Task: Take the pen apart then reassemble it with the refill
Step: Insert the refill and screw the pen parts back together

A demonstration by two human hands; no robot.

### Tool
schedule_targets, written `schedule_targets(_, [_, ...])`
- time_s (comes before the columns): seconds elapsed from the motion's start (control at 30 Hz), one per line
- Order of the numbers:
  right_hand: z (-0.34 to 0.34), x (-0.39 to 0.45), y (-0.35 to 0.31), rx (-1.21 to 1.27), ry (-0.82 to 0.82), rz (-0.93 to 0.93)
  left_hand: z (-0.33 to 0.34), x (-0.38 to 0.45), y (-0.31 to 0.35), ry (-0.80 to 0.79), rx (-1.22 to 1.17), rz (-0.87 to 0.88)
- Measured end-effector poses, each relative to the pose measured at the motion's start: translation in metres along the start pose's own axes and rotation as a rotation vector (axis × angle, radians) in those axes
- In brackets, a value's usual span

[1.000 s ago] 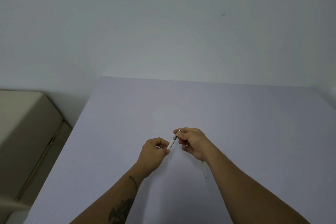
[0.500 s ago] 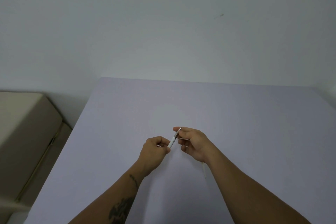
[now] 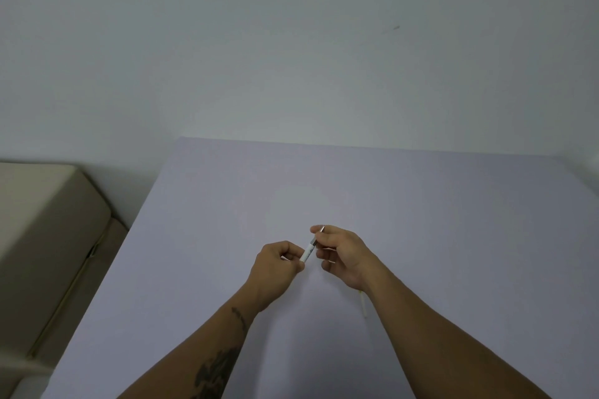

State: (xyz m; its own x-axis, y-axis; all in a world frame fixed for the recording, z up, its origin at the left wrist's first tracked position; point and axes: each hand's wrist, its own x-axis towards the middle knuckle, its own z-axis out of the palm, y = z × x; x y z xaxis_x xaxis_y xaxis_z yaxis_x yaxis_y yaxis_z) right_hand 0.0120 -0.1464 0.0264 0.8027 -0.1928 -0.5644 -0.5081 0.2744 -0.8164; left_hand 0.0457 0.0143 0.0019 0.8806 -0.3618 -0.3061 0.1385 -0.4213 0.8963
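Observation:
A white pen point(image 3: 309, 249) with a grey metal front section slants between my two hands above the pale lilac table point(image 3: 453, 220). My left hand point(image 3: 275, 266) is closed around the white barrel's lower end. My right hand point(image 3: 343, 256) pinches the metal tip end between thumb and forefinger, its other fingers loosely spread below. A thin pale refill point(image 3: 363, 304) lies on the table under my right wrist, partly hidden by the forearm.
A beige cushioned seat point(image 3: 42, 236) stands beside the table's left edge. A plain grey wall point(image 3: 291, 42) rises behind the table's far edge.
My right hand's lower fingers have opened away from the pen, and the hands have drawn slightly apart. More of the metal front section shows between them.

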Motion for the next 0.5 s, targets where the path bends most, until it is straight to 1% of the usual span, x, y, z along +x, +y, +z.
schedule_targets(0.13, [-0.003,0.001,0.002,0.024,0.006,-0.020,-0.001,0.000,-0.001,-0.002,0.005,-0.009])
schedule_targets(0.4, [0.008,0.006,0.009,-0.091,0.169,-0.043,0.002,-0.001,-0.004,-0.020,0.015,-0.015])
schedule_targets(0.5, [0.009,0.004,0.009,-0.105,0.155,-0.043,0.002,-0.001,-0.004,-0.019,0.019,-0.013])
